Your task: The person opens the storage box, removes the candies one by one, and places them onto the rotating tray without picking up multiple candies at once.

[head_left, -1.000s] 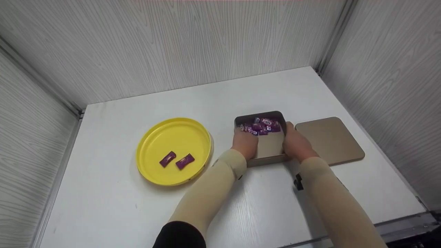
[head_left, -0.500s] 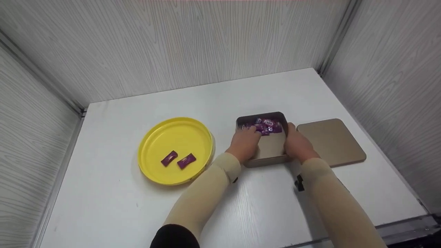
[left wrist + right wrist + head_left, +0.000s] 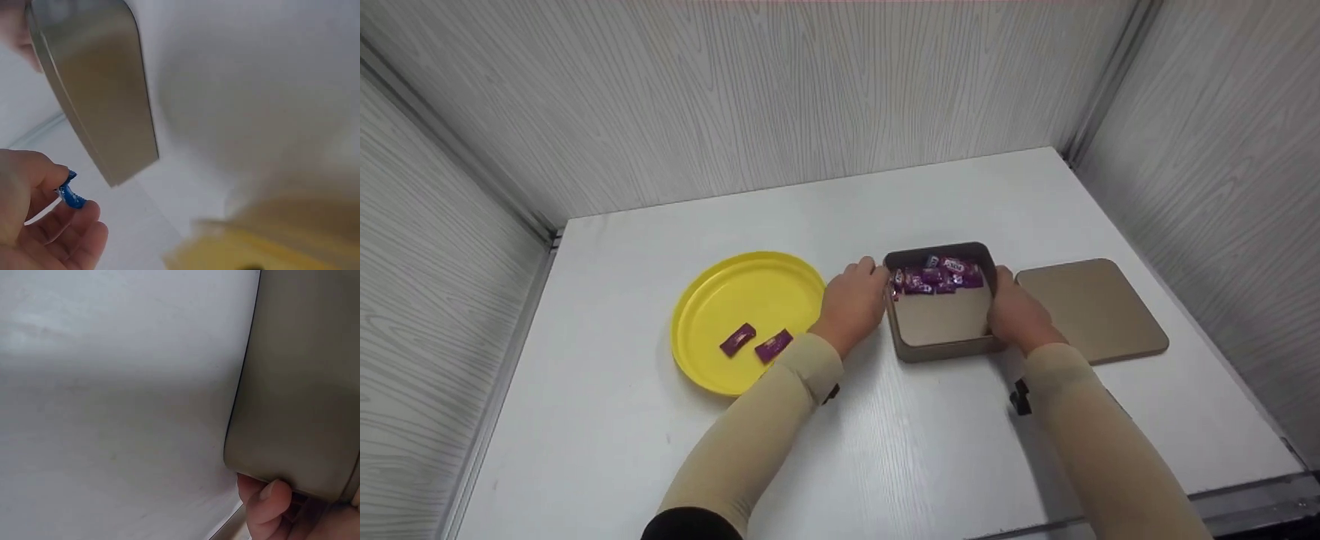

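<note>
My left hand [image 3: 851,304] is just left of the tin box [image 3: 949,349], over the strip of table between it and the yellow plate [image 3: 739,289]. In the left wrist view its thumb and fingers pinch a small blue-wrapped candy [image 3: 71,196]. The right hand [image 3: 1020,311] grips the box's right wall, with fingertips [image 3: 273,498] at the outer side in the right wrist view. Several purple-wrapped candies [image 3: 934,280] are heaped at the far end of the open box. On the plate lie a purple candy [image 3: 737,340] and another purple candy [image 3: 774,346].
To the right of the box, a flat bronze lid [image 3: 1091,309] lies on the white table [image 3: 930,450]. Pale wood-grain panels [image 3: 735,97] enclose the table at the back and both sides.
My left hand has come up out of the box and moved left past its rim, with a candy pinched in it. The right hand keeps its grip on the box.
</note>
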